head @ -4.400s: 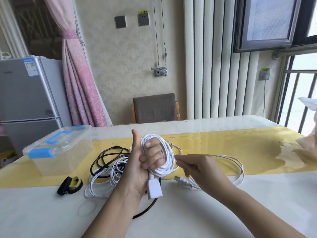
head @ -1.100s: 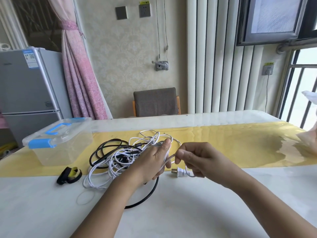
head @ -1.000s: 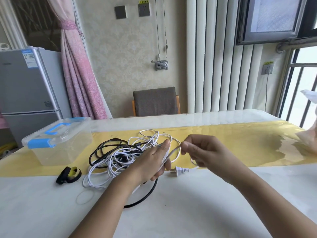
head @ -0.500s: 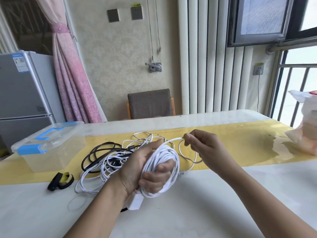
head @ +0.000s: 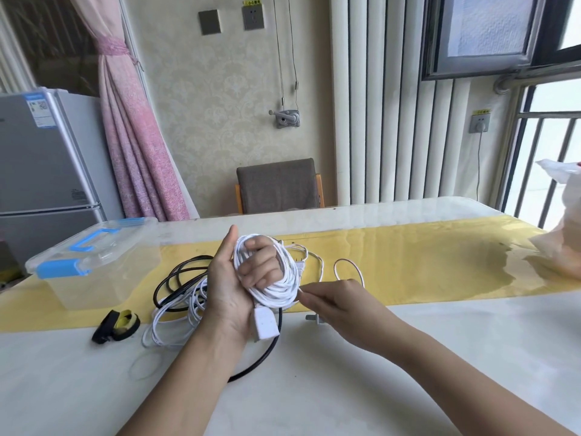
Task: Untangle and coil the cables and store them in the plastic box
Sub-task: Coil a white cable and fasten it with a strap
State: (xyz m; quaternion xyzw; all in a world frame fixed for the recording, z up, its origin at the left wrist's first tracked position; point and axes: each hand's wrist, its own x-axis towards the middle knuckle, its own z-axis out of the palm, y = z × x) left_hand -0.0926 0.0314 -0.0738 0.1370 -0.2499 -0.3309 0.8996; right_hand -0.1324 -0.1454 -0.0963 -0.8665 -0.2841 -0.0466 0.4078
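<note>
- Your left hand [head: 231, 291] grips the white cable coil [head: 284, 280], fingers curled through its loops, thumb upright.
- Your right hand [head: 338, 305] pinches that cable's loose strand just beside the coil.
- The black cable [head: 174, 276] and more white cable [head: 171, 325] lie tangled on the table [head: 408, 357].
- The plastic box [head: 94, 269] sits lidded, left of them.

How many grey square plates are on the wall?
3: a blank grey plate and a grey socket plate side by side up high; a second socket plate lower, far right.
</note>
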